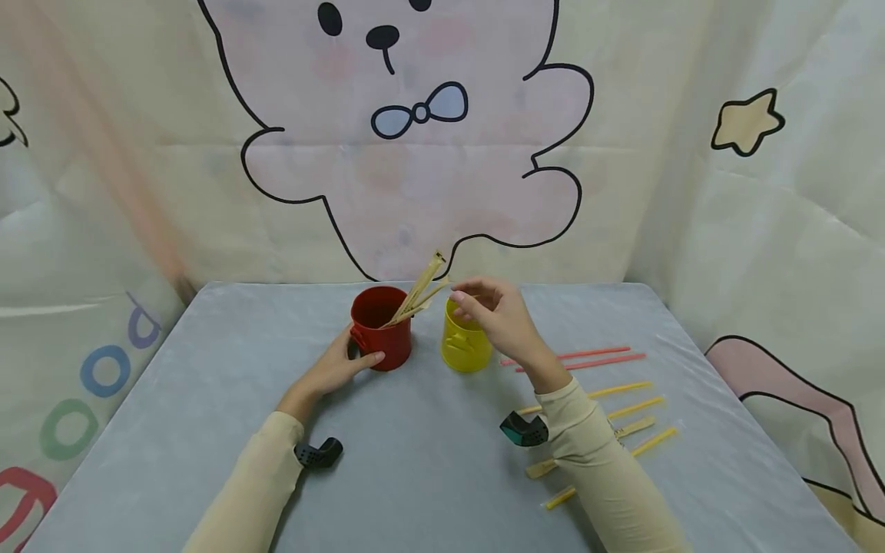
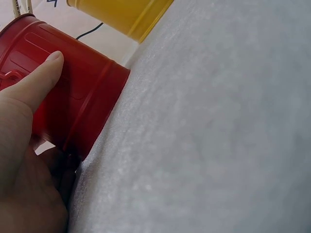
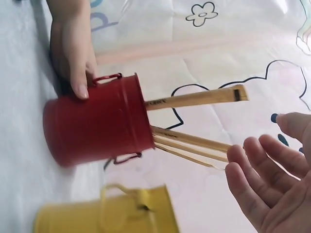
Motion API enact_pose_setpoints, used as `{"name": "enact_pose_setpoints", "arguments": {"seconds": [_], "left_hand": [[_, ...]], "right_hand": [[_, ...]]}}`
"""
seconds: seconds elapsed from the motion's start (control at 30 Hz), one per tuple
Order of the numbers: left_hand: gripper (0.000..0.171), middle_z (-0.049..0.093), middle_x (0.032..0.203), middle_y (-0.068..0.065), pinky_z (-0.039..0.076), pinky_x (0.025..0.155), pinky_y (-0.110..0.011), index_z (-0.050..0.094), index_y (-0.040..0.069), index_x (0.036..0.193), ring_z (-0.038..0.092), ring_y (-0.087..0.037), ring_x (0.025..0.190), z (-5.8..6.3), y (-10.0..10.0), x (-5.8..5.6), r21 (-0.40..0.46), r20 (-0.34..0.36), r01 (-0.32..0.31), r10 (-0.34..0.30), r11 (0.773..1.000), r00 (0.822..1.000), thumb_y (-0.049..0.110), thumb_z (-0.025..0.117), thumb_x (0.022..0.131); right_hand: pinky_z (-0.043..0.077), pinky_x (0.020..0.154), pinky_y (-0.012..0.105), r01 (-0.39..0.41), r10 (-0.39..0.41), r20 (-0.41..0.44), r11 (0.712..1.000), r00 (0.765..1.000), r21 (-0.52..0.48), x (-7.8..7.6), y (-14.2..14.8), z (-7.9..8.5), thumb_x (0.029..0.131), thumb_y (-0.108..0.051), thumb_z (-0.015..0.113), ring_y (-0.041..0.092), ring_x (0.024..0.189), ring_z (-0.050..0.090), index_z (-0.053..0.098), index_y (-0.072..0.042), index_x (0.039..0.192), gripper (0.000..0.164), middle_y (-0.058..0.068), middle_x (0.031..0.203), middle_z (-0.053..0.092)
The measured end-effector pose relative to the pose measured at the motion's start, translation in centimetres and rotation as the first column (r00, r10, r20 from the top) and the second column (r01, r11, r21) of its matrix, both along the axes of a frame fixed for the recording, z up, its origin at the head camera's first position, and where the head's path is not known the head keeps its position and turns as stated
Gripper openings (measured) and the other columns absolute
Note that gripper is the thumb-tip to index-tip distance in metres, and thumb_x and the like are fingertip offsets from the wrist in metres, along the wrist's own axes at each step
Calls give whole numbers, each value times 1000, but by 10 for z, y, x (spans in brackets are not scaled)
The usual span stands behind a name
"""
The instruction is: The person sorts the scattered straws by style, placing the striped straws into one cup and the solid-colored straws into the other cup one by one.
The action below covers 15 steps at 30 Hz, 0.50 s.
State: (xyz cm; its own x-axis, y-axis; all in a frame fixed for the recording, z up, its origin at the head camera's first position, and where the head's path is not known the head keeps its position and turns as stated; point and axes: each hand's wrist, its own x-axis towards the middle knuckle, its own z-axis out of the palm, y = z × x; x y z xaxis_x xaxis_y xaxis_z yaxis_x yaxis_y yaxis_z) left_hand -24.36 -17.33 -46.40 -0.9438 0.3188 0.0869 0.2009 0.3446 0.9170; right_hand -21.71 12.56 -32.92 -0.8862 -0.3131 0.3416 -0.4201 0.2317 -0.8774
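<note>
My left hand [image 1: 337, 365] holds a red metal bucket [image 1: 389, 344] on the table, thumb on its front wall and the other fingers partly hidden behind it. Several paper-wrapped sticks [image 3: 194, 98], resembling disposable chopsticks, lean out of the bucket's mouth. Close to their outer ends, my right hand [image 1: 499, 319] hovers over a yellow bucket [image 1: 465, 351]. In the right wrist view its fingers [image 3: 262, 167] are loosely bent with the thumb apart, and nothing shows in its grasp. The yellow bucket stands upright just right of the red one; its inside is mostly hidden.
Two red straws [image 1: 594, 357] lie on the grey-blue cloth [image 1: 429, 476] at right. Nearer are several yellow straws [image 1: 636, 408] and a paper-wrapped stick [image 1: 542, 468], partly covered by my right forearm. A printed curtain [image 1: 622, 192] hangs behind the table.
</note>
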Motion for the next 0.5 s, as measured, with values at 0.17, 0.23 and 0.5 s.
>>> {"name": "enact_pose_setpoints", "arguments": {"seconds": [0.17, 0.23, 0.5], "left_hand": [[73, 40, 159, -8, 19, 124, -64, 33, 18, 155, 28, -31, 151, 1, -2, -4, -21, 17, 3, -3, 1000, 1000, 33, 71, 94], [75, 38, 160, -7, 18, 124, -64, 32, 18, 155, 27, -31, 152, 1, -2, -5, -26, 22, 9, -8, 1000, 1000, 35, 71, 94], [74, 39, 159, -8, 19, 124, -63, 33, 17, 155, 28, -31, 152, 2, -2, -3, -23, 36, 0, 1, 1000, 999, 34, 72, 94]], "right_hand": [[62, 87, 37, -48, 49, -22, 998, 999, 50, 7, 14, 9, 101, -9, 60, 43, 94, 70, 66, 6, 119, 25, 29, 118, 66], [61, 88, 38, -74, 76, -19, 995, 997, 73, 10, 21, 10, 101, -8, 60, 40, 95, 71, 65, 7, 119, 25, 30, 119, 66], [58, 85, 24, -156, 155, 23, 969, 988, 190, 23, 58, -7, 101, -9, 60, 9, 90, 69, 67, 4, 118, 23, 26, 116, 69]]}}
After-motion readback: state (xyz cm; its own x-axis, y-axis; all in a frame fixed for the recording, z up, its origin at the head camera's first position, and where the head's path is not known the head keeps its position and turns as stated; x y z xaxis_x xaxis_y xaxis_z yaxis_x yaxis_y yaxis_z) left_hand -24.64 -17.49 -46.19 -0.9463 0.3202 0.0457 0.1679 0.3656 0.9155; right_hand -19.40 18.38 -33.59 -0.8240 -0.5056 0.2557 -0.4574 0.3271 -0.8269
